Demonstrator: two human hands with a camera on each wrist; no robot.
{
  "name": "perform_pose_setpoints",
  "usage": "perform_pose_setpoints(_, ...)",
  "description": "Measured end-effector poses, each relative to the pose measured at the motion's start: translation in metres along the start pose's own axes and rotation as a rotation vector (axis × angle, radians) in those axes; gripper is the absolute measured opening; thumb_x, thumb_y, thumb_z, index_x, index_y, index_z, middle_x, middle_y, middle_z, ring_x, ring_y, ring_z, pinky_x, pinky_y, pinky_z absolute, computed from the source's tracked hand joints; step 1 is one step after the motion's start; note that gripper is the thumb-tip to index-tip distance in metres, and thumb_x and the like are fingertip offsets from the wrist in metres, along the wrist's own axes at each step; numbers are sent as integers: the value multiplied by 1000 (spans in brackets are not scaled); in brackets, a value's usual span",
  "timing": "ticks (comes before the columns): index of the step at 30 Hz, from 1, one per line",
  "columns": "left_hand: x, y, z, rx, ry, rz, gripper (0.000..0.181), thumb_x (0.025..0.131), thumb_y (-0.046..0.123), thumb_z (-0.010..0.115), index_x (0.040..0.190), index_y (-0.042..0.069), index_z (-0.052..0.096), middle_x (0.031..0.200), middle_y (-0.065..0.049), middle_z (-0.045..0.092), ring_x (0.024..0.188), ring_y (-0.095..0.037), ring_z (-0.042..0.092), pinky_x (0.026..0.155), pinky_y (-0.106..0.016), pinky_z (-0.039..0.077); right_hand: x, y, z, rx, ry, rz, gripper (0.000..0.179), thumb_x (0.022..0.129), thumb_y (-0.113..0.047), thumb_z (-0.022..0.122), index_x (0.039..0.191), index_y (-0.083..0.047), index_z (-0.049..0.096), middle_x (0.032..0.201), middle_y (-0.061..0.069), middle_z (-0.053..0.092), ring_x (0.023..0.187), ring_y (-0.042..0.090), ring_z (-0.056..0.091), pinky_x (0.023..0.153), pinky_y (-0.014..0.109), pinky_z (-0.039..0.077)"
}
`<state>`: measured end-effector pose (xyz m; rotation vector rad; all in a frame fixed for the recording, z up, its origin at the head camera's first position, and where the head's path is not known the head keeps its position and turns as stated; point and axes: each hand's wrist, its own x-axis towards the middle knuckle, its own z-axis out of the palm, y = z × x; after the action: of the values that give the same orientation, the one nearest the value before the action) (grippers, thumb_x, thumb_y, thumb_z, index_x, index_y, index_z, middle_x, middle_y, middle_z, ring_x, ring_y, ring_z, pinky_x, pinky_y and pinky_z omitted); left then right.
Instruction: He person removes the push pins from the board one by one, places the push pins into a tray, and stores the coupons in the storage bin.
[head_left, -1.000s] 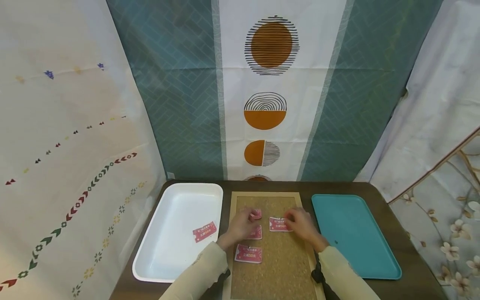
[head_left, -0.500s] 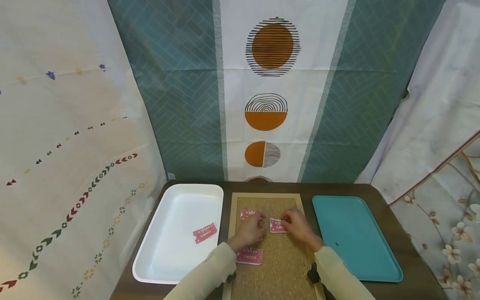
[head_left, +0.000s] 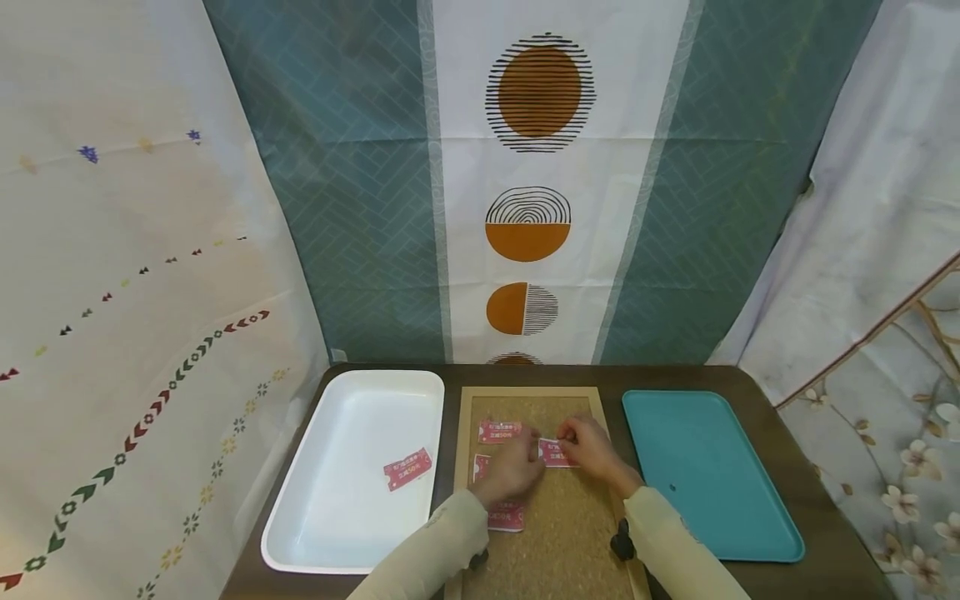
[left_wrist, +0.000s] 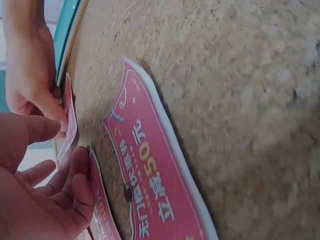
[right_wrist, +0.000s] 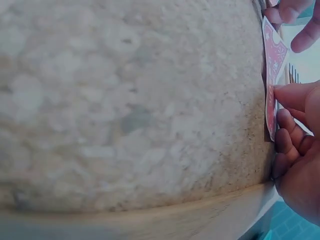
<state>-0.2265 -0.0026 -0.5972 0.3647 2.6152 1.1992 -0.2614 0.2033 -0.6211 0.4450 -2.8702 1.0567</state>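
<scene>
My right hand (head_left: pixel 592 450) holds a pink paper coupon (head_left: pixel 551 452) against a wood-framed corkboard (head_left: pixel 555 550); in the right wrist view its thumb lies on the face of the coupon (right_wrist: pixel 272 75). Close to that coupon's left end is my left hand (head_left: pixel 512 468), thumb and fingers loosely bent and apart in the left wrist view. Three more coupons form a column on the board's left: an upper one (head_left: pixel 495 432), a middle one (head_left: pixel 480 468) partly behind my left hand, and a lower one (head_left: pixel 506 518). A small round pin (left_wrist: pixel 127 192) shows at one coupon's edge.
To the left stands a white tray (head_left: pixel 300 517) with one loose coupon (head_left: pixel 407 469) in it. A teal tray (head_left: pixel 712 475) lies on the right, a small dark speck on it. Both trays and the corkboard rest on a dark table (head_left: pixel 607 379); patterned cloths hang around.
My left hand has moved right across the coupon column toward the right-hand coupon, uncovering the upper coupon. My right hand has shifted slightly left along the coupon.
</scene>
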Motion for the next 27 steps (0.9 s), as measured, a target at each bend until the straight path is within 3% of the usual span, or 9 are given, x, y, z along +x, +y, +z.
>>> perform_pose_setpoints(3,2,1,4,21,11,19,51,97,15,73,143,9,55,82,4,58,64,-10,54,54,-27,46,1,1,0,6,5,4,9,86,2,76,87,-5,69,85,3,61,84,17,53,77,36,46)
perform_pose_setpoints(12,4,1,0,-63,13,77,47,99,10,70,143,6,55,85,4,59,64,-9,54,55,-26,46,5,0,0,71,-6,28,9,85,4,75,85,-3,70,79,1,60,77,13,51,69,28,44)
perform_pose_setpoints(15,8,-1,2,-41,24,106,47,98,11,71,142,5,56,83,4,58,63,-7,52,55,-24,44,6,-1,-2,90,-6,43,11,82,6,75,83,-3,69,77,2,59,75,12,50,67,27,43)
perform_pose_setpoints(27,16,-6,13,-8,24,112,40,97,9,72,135,12,63,81,5,57,66,-8,52,55,-25,43,6,-5,-2,112,-32,96,10,85,5,75,84,-2,68,79,4,60,76,14,50,67,27,42)
